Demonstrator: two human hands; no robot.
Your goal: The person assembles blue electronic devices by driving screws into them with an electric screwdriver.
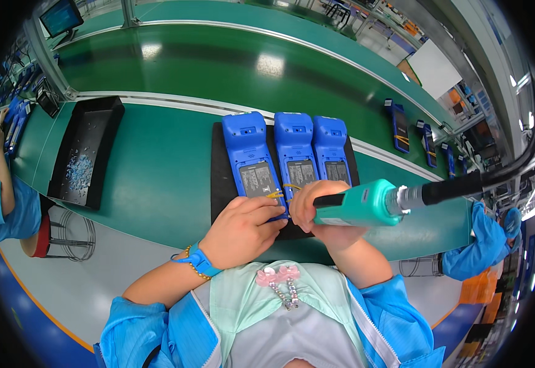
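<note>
Three blue handheld terminals lie side by side, backs up, on a black mat (219, 178) in front of me. At the lower end of the left terminal (249, 150) my left hand (242, 228) is closed, its fingers beside a yellow band. My right hand (324, 205) is wrapped round a teal electric screwdriver (365, 205), whose tip is hidden by the fingers. It is nearest to the lower parts of the middle terminal (295, 135) and the right terminal (331, 136). Dark labelled batteries show in the terminals' backs.
A black tray (110, 132) with small blue and silvery pieces (79, 172) stands at left. Behind the mat runs a green conveyor belt (206, 64), carrying more terminals (400, 127) at right. The screwdriver's black cable (494, 175) stretches rightward. Other people sit at both sides.
</note>
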